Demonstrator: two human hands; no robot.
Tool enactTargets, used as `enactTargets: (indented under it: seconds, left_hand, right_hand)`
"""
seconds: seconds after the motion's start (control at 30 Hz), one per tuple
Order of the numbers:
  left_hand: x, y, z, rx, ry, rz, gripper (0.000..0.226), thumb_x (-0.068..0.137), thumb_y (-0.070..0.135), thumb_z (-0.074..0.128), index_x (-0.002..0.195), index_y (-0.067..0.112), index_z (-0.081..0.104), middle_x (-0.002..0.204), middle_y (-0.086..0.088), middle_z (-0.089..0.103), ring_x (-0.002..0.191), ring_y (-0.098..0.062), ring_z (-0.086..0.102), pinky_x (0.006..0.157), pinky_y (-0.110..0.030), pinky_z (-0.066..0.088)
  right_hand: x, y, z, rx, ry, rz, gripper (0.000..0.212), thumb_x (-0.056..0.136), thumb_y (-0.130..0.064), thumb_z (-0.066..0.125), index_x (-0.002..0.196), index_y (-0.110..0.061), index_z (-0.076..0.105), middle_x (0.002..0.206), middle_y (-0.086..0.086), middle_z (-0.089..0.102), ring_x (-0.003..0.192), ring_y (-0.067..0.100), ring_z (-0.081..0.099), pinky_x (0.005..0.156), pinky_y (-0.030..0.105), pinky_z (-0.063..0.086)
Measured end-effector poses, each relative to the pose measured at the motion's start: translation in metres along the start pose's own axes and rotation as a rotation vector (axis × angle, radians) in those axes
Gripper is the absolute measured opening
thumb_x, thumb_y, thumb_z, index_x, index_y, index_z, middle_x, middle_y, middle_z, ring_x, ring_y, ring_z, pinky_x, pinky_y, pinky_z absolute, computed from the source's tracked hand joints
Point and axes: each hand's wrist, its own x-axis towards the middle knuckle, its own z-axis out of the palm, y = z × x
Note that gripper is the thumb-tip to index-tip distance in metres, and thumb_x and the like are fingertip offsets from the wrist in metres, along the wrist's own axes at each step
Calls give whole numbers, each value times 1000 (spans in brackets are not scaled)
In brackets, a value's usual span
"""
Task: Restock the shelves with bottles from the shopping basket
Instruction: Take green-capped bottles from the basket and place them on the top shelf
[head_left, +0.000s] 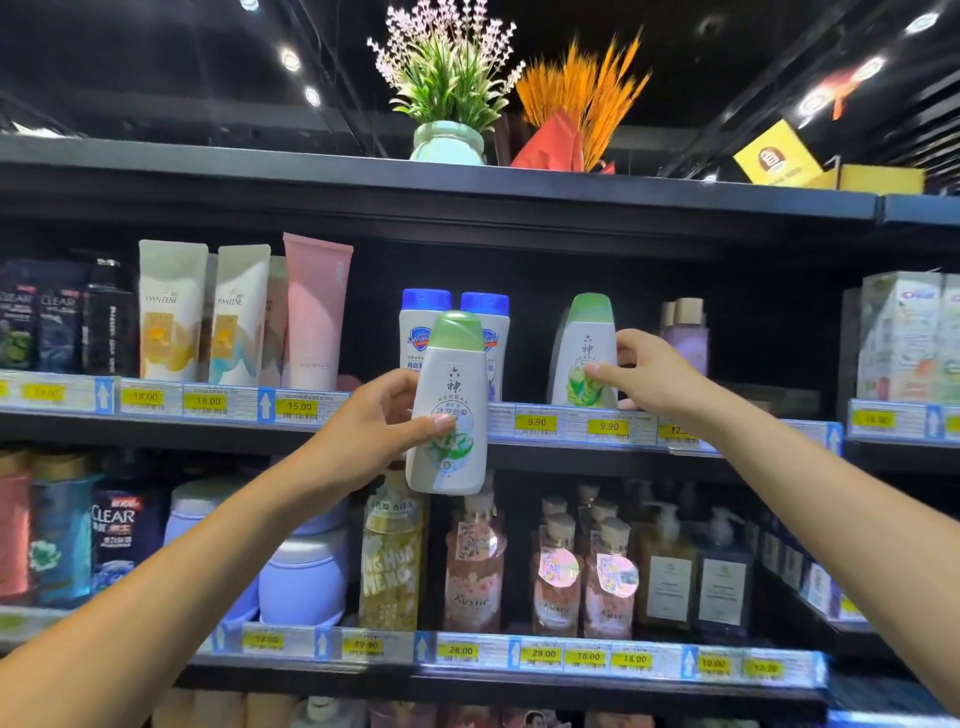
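— Where is the bottle?
— The green-capped bottle (451, 364) is upright in the air, just in front of the shelf (208, 410) edge. The left grip (384, 421) pinches it, thumb across the label and fingers curled behind.
— And the other side?
— The right grip (644, 379) is curled round a matching bottle (584, 343) that stands on the same shelf. The thumb is on its front and the fingers wrap its right side.
— What stands near them?
— Just behind the bottle in the left grip stand two blue-capped bottles (426, 317). Further left of that grip a pink tube (314, 312) stands on its cap. Right of the right grip, partly hidden by it, are lilac bottles (687, 338) with tan caps.
— Lower down?
— Yellow price tags (536, 422) run along the shelf rail under both grips. On the next shelf down, beneath them, stand pink pump bottles (475, 561).
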Motion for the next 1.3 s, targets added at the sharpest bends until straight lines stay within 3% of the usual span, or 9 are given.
enactTargets:
  seconds: [0.17,0.33,0.5,0.63,0.73,0.8,0.87,1.07,1.3]
  left_hand:
    - [0,1,-1,-5,-10,4,55,77,35,79,126,17,61,121,1,76,113,-21,72,100,-55,55]
    - [2,1,-2,-2,-21,6,51,80,31,77,127,18,60,121,3,76,113,-19,72,99,-54,56]
    - [4,1,-2,-14,-22,20,49,80,31,77,125,18,61,120,4,76,112,-18,73,99,-52,57]
    - [4,-1,-2,-21,-23,21,49,80,31,77,125,19,61,119,3,76,112,-18,73,98,-52,58]
    - [4,-1,-2,-21,-28,18,50,80,30,77,126,19,61,121,3,76,113,-19,72,99,-52,57]
    - [5,-1,-3,-19,-32,17,50,81,30,77,127,19,61,121,3,76,113,-18,72,99,-52,57]
    - [5,-1,-3,-17,-37,14,49,81,29,77,127,20,61,122,4,75,114,-18,72,99,-53,57]
    - [4,-2,-6,-37,-46,29,64,75,44,87,128,19,61,124,0,74,116,-23,71,100,-57,55]
    - [5,-2,-4,-22,-52,25,54,79,32,79,129,19,60,123,2,75,115,-20,71,101,-54,56]
  right_hand:
    - [-3,-5,-2,-53,26,4,51,93,-30,74,135,-21,48,116,-3,70,98,9,69,78,36,63]
    - [-11,-13,-5,-347,92,-115,110,82,-41,84,160,-34,7,102,-15,61,84,7,69,70,30,58]
    - [-16,-20,-8,-632,138,-156,126,71,-52,87,157,-47,-6,114,-10,64,87,9,66,68,39,59]
    - [-14,-17,-3,-673,128,-109,132,71,-52,86,159,-36,-10,103,-10,68,87,12,67,66,37,57]
    - [-9,-9,1,-633,132,-18,113,72,-53,87,156,-23,18,99,-9,71,91,14,68,71,38,58]
    - [-7,-7,0,-615,112,-4,75,73,-53,87,131,-22,51,102,-7,72,89,12,68,72,36,58]
    - [-3,-6,-1,-572,73,-10,52,74,-50,87,111,-23,63,105,-4,74,89,11,69,74,33,59]
    - [7,-6,-1,-566,28,9,43,75,-45,88,103,-21,66,103,-4,74,87,9,70,73,31,59]
    - [21,-3,3,-626,37,41,45,71,-47,90,93,-21,62,93,-3,72,83,13,68,68,33,56]
